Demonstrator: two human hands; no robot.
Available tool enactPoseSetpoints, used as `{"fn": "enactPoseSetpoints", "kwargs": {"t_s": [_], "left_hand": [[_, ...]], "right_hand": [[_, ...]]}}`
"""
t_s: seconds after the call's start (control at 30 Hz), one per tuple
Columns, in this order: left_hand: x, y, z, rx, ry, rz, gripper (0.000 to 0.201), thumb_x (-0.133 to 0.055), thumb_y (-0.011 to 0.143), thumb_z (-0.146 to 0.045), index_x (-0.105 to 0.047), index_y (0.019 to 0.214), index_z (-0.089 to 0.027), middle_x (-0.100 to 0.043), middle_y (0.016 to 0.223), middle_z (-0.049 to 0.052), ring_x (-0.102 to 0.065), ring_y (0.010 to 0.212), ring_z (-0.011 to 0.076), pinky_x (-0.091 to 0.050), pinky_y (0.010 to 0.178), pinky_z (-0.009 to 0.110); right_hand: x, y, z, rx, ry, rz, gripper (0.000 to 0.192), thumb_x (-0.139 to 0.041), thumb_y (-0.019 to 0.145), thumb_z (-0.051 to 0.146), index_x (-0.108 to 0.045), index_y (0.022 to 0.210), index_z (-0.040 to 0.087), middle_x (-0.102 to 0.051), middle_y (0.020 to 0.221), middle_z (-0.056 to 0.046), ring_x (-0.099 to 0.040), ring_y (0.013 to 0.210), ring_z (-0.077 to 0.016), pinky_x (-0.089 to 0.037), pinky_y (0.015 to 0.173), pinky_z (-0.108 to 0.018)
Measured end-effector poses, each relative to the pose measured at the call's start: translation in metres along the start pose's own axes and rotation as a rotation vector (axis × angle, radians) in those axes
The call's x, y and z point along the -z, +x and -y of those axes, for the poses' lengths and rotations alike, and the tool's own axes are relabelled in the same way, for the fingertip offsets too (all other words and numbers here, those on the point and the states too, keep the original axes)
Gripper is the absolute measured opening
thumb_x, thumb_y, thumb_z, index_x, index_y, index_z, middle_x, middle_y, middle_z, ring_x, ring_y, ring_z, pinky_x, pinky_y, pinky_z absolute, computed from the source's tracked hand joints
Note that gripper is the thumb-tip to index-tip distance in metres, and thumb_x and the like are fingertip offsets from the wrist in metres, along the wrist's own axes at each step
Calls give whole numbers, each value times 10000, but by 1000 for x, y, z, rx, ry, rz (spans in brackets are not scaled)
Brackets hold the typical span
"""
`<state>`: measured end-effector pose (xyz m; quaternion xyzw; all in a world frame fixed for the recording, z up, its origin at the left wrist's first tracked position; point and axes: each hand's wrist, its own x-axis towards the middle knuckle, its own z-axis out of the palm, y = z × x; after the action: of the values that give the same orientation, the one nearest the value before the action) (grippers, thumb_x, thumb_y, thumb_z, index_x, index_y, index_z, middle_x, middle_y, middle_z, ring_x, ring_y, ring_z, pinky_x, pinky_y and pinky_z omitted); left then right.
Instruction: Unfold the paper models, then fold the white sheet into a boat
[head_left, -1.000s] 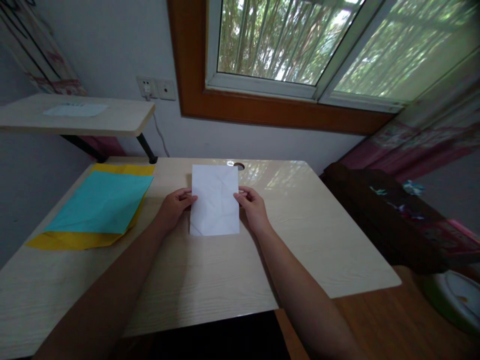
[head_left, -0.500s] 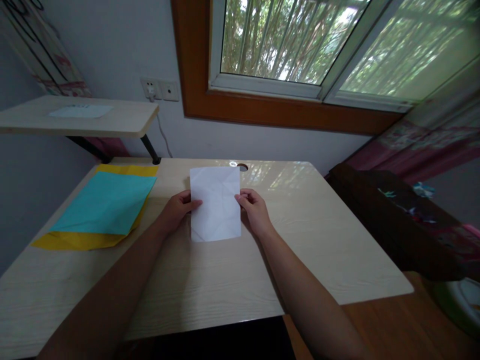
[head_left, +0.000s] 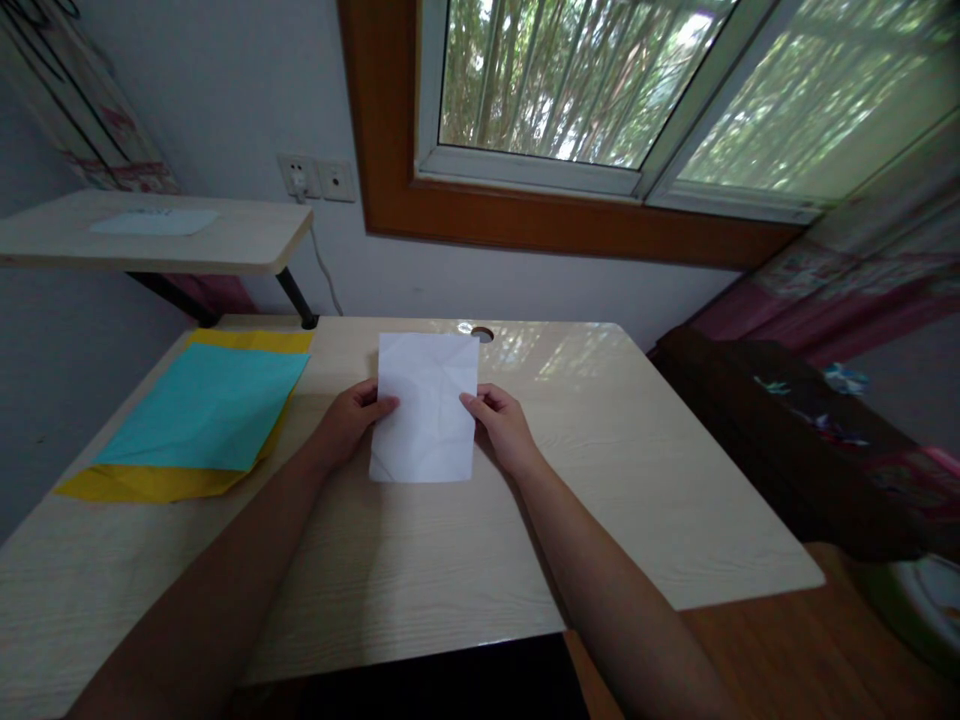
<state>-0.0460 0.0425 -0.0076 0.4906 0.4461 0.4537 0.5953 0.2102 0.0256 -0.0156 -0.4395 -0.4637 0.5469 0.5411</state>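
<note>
A white sheet of paper (head_left: 426,425) with faint creases is held up above the desk (head_left: 615,480). My left hand (head_left: 351,420) pinches its left edge, thumb lying on the front face. At the right edge, my right hand (head_left: 504,420) grips the paper the same way, between thumb and fingers. The fingers behind the sheet are partly hidden. To the left on the desk lies a turquoise sheet (head_left: 210,405) on top of a larger yellow sheet (head_left: 157,485).
A raised shelf (head_left: 247,235) on black legs stands at the back left, with a white paper (head_left: 154,221) on it. A round cable hole (head_left: 482,335) sits near the desk's back edge. Dark furniture (head_left: 750,440) stands to the right below the curtain.
The white sheet's lower edge has shifted slightly left, so the sheet leans a little. My right hand has moved slightly left and down, its thumb further onto the paper.
</note>
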Motion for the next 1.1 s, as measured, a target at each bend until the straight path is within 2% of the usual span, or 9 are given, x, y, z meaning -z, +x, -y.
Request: {"fn": "enactPoseSetpoints", "kwargs": {"t_s": [0.23,0.33,0.5,0.6,0.67,0.77,0.87,1.0,1.1], "left_hand": [[1,0,0,-10,24,-38,384,-825,731,-423,-742,1032,-199,-774,1031,54,-704,934,244,-554,831,355],[1,0,-2,-12,44,-59,335,-817,737,-433,-734,960,-197,-773,983,48,-696,878,227,-551,805,342],[-2,-1,-5,-25,7,-67,351,-825,718,-419,-731,982,-207,-770,995,49,-699,881,228,-552,808,348],[-1,-2,-3,-27,-41,-6,456,-842,697,-385,-721,1100,-208,-764,1085,63,-707,960,252,-552,874,390],[0,-2,-1,-7,-56,20,484,-855,679,-374,-724,1111,-202,-765,1100,72,-709,980,269,-546,901,420],[1,-3,-2,22,-14,1,398,-860,662,-376,-764,1000,-188,-778,1026,80,-708,950,280,-545,876,419],[-1,-7,-10,-45,54,30,275,-826,686,-348,-800,910,-192,-766,1061,96,-693,969,275,-539,827,375],[-4,-12,-17,-139,44,51,82,-780,700,-273,-790,734,-200,-723,1162,97,-669,997,255,-532,772,332],[-3,-13,-13,-146,29,50,44,-731,700,-220,-757,671,-202,-702,1210,85,-656,1015,259,-533,761,335]], "right_hand": [[-1,0,4,5,-46,-85,309,-836,743,477,-694,783,206,-593,643,26,-483,572,-120,-357,561,-264],[0,1,2,15,-44,-103,311,-836,737,484,-697,798,212,-610,664,23,-493,580,-124,-379,565,-270],[1,2,3,28,13,-88,287,-833,731,466,-735,878,240,-658,741,15,-565,654,-148,-462,655,-295],[-1,2,4,21,69,-62,299,-842,709,436,-750,929,257,-704,821,-4,-626,756,-184,-502,733,-323],[-2,1,4,12,99,-30,303,-839,702,408,-757,958,269,-721,874,-12,-645,829,-203,-512,785,-340],[-1,1,3,38,77,-4,210,-813,711,354,-771,900,275,-715,911,-14,-634,878,-204,-501,817,-342],[1,0,3,107,27,13,50,-751,726,272,-776,768,264,-693,966,-27,-616,922,-205,-485,818,-332],[2,0,4,166,17,19,129,-675,723,187,-770,676,261,-659,1013,-32,-603,977,-210,-470,846,-332],[1,-1,4,166,11,9,145,-656,716,175,-762,669,263,-656,1020,-31,-597,986,-221,-470,856,-345]]}}
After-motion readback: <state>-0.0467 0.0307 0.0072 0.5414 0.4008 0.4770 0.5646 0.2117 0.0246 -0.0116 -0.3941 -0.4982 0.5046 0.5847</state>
